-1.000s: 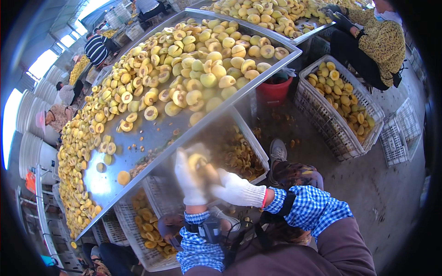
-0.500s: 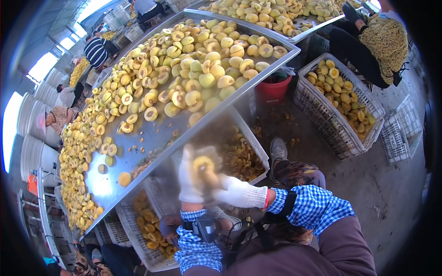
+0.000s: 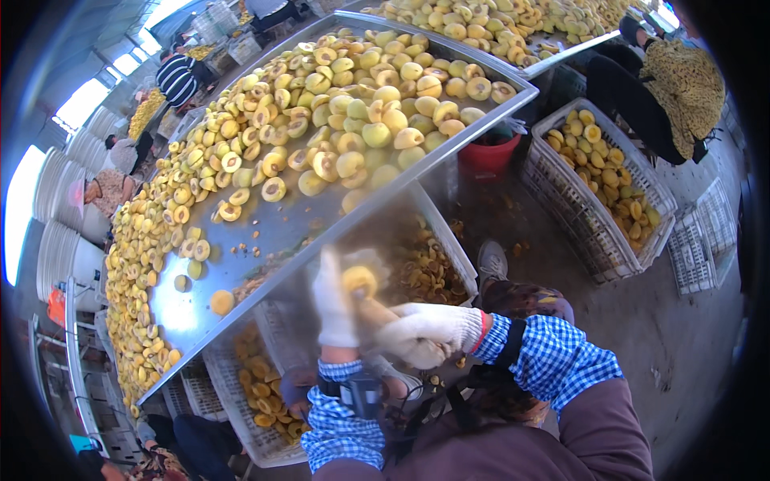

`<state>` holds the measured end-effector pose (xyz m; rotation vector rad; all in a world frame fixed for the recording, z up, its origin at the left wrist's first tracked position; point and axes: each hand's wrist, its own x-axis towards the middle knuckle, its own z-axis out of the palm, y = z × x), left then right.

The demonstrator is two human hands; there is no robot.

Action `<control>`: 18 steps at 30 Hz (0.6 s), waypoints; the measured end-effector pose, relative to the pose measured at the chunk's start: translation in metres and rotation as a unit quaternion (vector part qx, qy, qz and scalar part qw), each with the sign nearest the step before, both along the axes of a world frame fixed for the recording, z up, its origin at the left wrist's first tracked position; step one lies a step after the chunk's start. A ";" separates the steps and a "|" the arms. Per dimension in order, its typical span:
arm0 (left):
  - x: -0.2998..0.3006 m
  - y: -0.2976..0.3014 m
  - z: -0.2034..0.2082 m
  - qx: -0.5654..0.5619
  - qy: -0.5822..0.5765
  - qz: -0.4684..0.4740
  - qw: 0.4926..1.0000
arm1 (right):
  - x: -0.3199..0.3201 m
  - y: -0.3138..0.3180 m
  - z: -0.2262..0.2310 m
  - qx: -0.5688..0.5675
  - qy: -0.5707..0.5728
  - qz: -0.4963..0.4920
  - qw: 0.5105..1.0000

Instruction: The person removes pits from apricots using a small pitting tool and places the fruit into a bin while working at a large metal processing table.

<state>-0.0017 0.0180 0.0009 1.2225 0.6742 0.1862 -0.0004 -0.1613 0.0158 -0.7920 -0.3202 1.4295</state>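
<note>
Head view, the only one. My left hand in a white glove is raised, fingers curled round a yellow peach that sits against its palm side; motion blur, so I can't tell how tightly it's closed. My right hand, also gloved, is fisted shut on what looks like a wooden-handled tool pointing into the fruit; the tip is hidden, so I can't tell blade from scoop. Both hands meet just above the near edge of the metal table.

Doing this well, as I judge it: keep the peach steady in the left palm, turn the fruit rather than the tool, keep the working end away from the glove fingers, and work over the crate so scraps drop in.

Surface and room: the long steel table is heaped with halved and whole yellow-green peaches, with a bare wet patch near me. A white crate of pits and scraps sits under the table edge below the hands; another slatted crate of darker pieces is lower left. A red bucket is beyond, and a white basket of peaches on the concrete floor to the right. Other workers sit around the table, far left and top right.
</note>
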 end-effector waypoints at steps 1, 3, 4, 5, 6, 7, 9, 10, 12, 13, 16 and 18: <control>-0.003 0.015 -0.010 0.149 -0.007 0.052 0.987 | 0.000 -0.002 0.009 0.008 0.021 0.004 1.000; -0.020 0.027 0.002 0.356 0.054 0.119 0.925 | 0.003 -0.016 0.022 0.019 0.065 0.000 0.998; -0.042 0.053 -0.010 0.400 -0.014 0.147 0.905 | 0.006 -0.017 0.017 0.002 0.046 -0.014 0.999; -0.058 0.052 0.014 0.342 -0.035 0.143 0.928 | 0.010 -0.021 0.004 -0.020 0.032 -0.039 0.999; -0.091 0.103 -0.004 0.454 0.029 0.188 0.871 | 0.008 -0.021 0.004 -0.041 0.005 -0.057 0.998; -0.106 0.103 0.019 0.630 0.171 0.165 0.739 | 0.011 -0.026 -0.006 -0.046 0.038 -0.054 0.997; -0.126 0.128 0.032 0.716 0.367 0.124 0.581 | 0.010 -0.026 -0.006 -0.062 0.043 -0.057 0.996; -0.121 0.140 0.038 0.716 0.331 0.123 0.603 | 0.010 -0.023 0.000 -0.072 0.050 -0.045 0.995; -0.091 0.178 0.033 0.645 0.181 0.121 0.733 | 0.007 -0.020 0.003 -0.075 0.024 -0.028 0.997; -0.055 0.169 0.042 0.634 0.149 0.092 0.753 | 0.010 -0.021 -0.001 -0.079 0.017 -0.024 0.996; 0.058 0.177 0.032 0.659 0.169 -0.023 0.732 | 0.018 -0.030 0.001 -0.110 -0.014 -0.056 0.992; 0.100 0.195 0.024 0.677 0.186 -0.015 0.712 | 0.020 -0.026 0.006 -0.118 -0.052 -0.061 0.990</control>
